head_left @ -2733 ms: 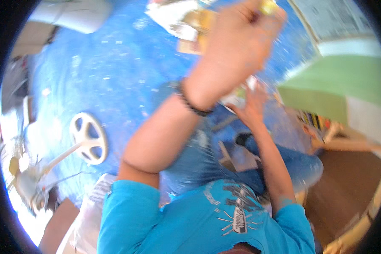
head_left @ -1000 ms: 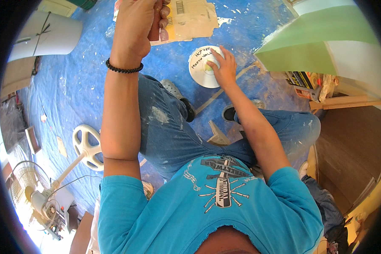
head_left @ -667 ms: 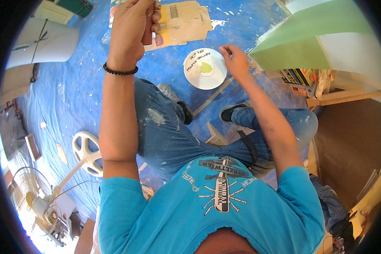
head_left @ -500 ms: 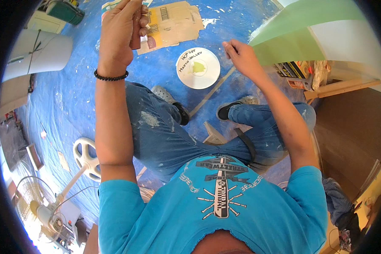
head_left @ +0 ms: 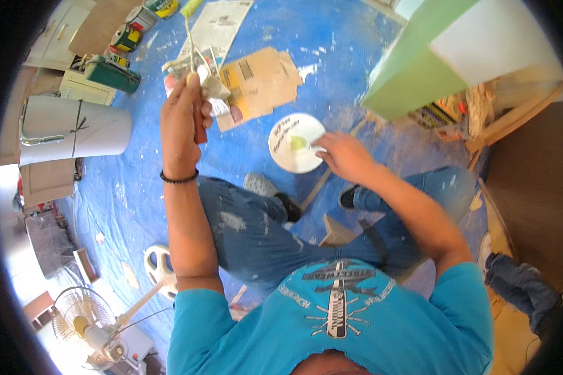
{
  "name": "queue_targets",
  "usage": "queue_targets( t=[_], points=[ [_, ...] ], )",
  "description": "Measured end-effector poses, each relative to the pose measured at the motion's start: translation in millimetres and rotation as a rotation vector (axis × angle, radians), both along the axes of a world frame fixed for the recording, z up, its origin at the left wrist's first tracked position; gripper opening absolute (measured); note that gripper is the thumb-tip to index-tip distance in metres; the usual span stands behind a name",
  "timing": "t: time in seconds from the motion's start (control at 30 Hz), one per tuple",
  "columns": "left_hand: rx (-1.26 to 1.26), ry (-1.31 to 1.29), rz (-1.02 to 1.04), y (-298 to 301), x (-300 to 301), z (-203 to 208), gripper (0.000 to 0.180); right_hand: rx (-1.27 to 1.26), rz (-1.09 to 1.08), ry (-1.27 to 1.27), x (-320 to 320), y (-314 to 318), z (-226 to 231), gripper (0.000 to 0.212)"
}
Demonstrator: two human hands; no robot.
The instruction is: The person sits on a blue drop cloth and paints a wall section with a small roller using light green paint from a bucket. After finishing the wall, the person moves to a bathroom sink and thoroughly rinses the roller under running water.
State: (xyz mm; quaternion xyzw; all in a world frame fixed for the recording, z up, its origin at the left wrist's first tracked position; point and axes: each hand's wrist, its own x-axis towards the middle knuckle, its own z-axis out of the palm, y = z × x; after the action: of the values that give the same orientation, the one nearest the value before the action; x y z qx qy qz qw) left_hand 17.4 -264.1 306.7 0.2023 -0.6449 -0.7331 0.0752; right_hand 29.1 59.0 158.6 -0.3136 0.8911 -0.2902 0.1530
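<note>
Apart from the left hand (head_left: 182,119), closed around a reddish-brown piece (head_left: 200,130), seems to be taking the white lid (head_left: 289,157) at the fingertips of the right hand (head_left: 347,155), cannot tell if pinched, and probably needs a steady grip next.

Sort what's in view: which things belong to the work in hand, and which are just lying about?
Apparently in use:
Reddish-brown handle, in the left hand
Small green roller, apparently held there
White disc, the right hand at its edge

Apparently just lying about:
Standing fan
Tied white bundle
Dark-green box
</note>
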Motion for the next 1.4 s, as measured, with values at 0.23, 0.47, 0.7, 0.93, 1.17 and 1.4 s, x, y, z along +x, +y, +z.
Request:
queue_targets(
  t=[0.23,0.47,0.7,0.93,1.17,1.4],
  points=[
    [0.023,0.034,-0.059,-2.7,-6.2,-10.7,0.028,0.18,0.202,0.249,9.9,-15.1,-64.9,0.058],
    [0.006,0.024,-0.044,-7.6,-4.7,-15.1,0.03,0.322,0.266,0.313,10.8,-31.3,-88.0,0.07],
    [-0.246,-0.149,0.002,-10.9,-7.4,-14.6,0.036,0.334,0.281,0.319,11.0,-29.3,-92.2,0.075],
    [-0.09,-0.02,-0.025,-1.1,-8.2,-12.0,0.03,0.234,0.305,0.282,7.8,-33.8,-76.7,0.08],
    [-0.012,0.028,0.023,-5.8,-6.4,-20.7,0.05,0.295,0.253,0.263,12.1,-36.7,-83.0,0.077],
    [-0.023,0.003,-0.007,-8.3,-6.5,-25.0,0.052,0.288,0.303,0.328,18.3,-36.5,-94.4,0.079]
  ],
)
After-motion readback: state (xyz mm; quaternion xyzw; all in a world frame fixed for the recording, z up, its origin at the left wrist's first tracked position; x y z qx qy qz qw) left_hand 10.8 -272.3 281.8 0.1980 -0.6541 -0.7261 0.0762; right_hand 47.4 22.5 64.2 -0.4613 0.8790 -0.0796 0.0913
